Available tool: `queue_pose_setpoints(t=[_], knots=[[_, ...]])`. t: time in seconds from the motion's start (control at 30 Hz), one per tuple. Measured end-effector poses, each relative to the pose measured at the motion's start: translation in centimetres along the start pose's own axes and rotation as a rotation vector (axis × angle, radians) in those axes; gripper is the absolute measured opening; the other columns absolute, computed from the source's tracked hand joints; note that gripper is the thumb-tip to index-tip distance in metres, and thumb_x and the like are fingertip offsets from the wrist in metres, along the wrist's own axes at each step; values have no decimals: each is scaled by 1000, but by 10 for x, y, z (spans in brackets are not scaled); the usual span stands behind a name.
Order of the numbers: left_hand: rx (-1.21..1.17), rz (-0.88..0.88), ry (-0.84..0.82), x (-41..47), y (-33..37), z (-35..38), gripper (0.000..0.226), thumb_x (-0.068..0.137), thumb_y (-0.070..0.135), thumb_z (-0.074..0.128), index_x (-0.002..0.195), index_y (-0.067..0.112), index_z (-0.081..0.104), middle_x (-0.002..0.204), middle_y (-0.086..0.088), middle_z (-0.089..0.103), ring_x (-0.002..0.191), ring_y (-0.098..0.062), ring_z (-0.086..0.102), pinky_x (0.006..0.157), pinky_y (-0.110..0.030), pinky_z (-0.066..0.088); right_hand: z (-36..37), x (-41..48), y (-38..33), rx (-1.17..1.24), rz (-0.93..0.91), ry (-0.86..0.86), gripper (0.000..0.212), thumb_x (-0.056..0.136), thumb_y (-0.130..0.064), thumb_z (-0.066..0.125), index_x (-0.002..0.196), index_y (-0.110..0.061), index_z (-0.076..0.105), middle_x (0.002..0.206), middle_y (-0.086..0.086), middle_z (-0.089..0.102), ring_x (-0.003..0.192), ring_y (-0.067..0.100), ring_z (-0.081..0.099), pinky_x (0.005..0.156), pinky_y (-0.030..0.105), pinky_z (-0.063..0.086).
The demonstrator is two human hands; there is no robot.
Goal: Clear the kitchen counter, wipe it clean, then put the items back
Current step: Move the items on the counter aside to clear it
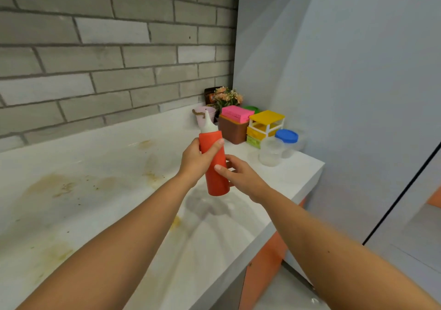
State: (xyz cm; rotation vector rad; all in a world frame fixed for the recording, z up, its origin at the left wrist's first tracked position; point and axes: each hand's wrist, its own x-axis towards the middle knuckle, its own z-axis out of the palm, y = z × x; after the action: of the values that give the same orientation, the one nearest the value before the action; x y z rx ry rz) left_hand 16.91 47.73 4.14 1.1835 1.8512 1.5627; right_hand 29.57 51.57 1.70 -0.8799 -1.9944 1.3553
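Note:
A red squeeze bottle [216,180] with a white nozzle cap is held upright in the air above the white counter [107,190]. My left hand [194,159] grips its upper part, thumb across the front. My right hand [241,176] holds the lower part from the right side, fingers curled round it. The counter below carries yellow-brown stains and crumbs on its left and middle.
At the counter's far right corner stand a brown box with a pink lid [235,124], a yellow drawer stack [265,125], two clear jars [270,151], one with a blue lid [287,136], a pink cup [205,114] and flowers [226,97]. A grey brick wall runs behind; a plain wall lies right.

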Motion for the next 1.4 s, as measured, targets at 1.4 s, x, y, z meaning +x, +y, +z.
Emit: queue_pose_setpoints(t=[1.4], knots=[[-249,-227,-363,171,-21,153,56,96,56,21,136,25,46,133,2,53,114,-12,52,90,-36,39,-139,194,68,-415,125,391,58,76,-21,77,123,-7,46,121,11,59,110,26,55,83,30,43]])
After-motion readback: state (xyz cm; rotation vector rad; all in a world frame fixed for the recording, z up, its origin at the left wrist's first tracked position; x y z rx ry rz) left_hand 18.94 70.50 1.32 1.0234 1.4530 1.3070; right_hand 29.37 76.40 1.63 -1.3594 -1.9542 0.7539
